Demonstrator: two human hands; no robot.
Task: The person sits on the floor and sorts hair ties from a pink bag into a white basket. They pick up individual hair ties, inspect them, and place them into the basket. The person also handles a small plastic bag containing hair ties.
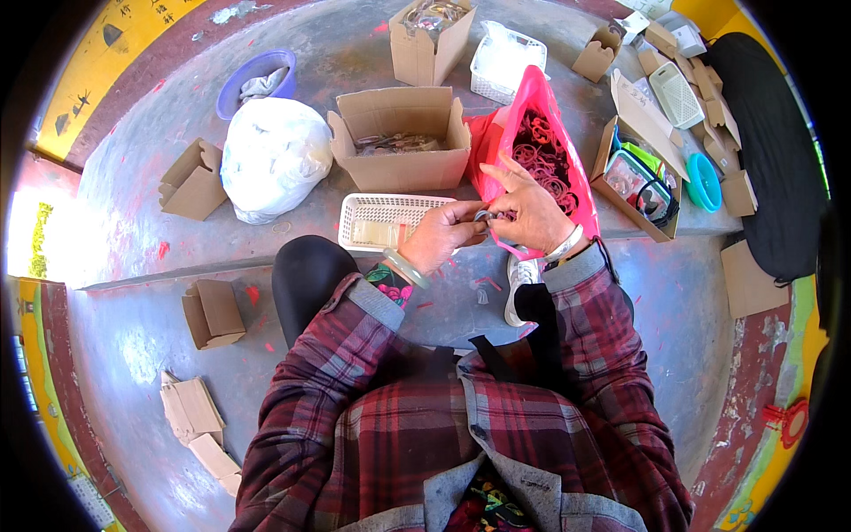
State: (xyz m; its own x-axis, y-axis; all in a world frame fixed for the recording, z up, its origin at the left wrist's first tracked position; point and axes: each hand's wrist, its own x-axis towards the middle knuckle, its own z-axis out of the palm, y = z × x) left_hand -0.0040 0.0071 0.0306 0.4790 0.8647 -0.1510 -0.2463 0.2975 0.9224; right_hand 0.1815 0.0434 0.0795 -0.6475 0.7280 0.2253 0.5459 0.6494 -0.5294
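My left hand (434, 238) and my right hand (537, 215) meet in front of me, fingertips almost touching. Between them is a small grey loop (483, 215), pinched from both sides; its exact kind is too small to tell. The right hand's upper fingers stick out away from the pinch. Just beyond the right hand, an open pink plastic bag (534, 84) holds many pink and dark loops (545, 164). Beside and partly behind the left hand sits a white plastic basket (355, 211) with flat pale pieces in it.
An open cardboard box (403, 168) with small items stands behind the basket. To its left are a full white plastic bag (275, 160) and a purple basin (232, 89). At right, a carton (656, 232) of packets stands near a teal bowl (703, 182). A step edge (186, 277) crosses the floor.
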